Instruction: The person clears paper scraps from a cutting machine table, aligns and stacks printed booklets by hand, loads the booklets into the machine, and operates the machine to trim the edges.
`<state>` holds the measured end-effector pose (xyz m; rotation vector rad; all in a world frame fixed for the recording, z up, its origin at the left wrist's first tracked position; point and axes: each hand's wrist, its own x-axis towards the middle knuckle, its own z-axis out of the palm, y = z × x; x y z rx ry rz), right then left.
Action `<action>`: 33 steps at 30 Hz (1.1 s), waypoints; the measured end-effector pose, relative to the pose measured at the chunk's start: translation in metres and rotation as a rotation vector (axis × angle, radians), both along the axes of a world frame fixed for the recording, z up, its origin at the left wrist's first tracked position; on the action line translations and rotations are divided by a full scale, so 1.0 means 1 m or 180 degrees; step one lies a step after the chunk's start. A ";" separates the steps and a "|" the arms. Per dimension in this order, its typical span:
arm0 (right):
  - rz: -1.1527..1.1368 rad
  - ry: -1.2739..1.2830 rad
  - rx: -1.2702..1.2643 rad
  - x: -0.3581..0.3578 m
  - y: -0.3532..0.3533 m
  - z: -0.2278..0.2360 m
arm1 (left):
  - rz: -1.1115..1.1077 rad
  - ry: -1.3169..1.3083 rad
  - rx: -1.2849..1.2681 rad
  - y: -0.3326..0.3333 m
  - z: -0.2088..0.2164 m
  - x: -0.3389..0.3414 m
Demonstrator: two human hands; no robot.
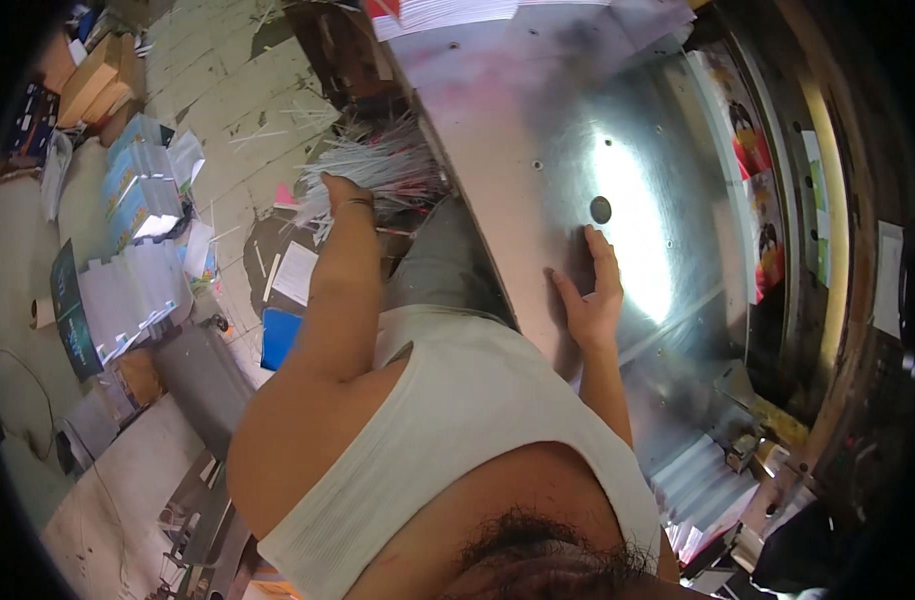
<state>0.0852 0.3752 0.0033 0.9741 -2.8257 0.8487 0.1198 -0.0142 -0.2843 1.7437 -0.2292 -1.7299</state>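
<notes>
On the left, my left hand [348,190] reaches down to a heap of thin white paper strips [392,165] beside the table. A thin band circles its wrist. Most of its fingers are lost among the strips, so whether it grips any of them is unclear. My right hand [594,300] lies on the metal tabletop [537,120] with fingers stretched out and thumb apart. It holds nothing. Just beyond its fingertips is a dark round hole [600,209] in the metal, and a bright glare runs beside it.
A stack of paper [457,12] sits at the table's far end. Printed sheets [762,235] stand along the right side, and more paper [702,490] lies near right. Bundled stacks [137,290] line the left. A blue sheet [277,338] and scraps litter the tiled floor [207,100].
</notes>
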 end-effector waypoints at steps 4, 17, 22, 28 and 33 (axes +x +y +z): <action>-0.0978 -0.0742 -0.1075 -0.044 0.043 0.004 | -0.0758 -0.1840 -0.1795 -0.031 -0.039 0.039; -0.4692 -0.0184 -0.2125 -0.275 0.384 -0.028 | -0.3620 0.0001 -0.6102 0.129 0.222 -0.021; -0.4736 -0.0963 -0.3104 -0.278 0.405 -0.013 | -0.3960 0.0320 -0.5546 0.137 0.225 -0.022; -0.4157 -0.1264 -0.3472 -0.269 0.431 -0.001 | -0.3991 0.0411 -0.5492 0.141 0.223 -0.028; -0.3769 -0.1237 -0.3635 -0.232 0.433 -0.009 | -0.4153 -0.0356 -0.5984 0.137 0.231 -0.023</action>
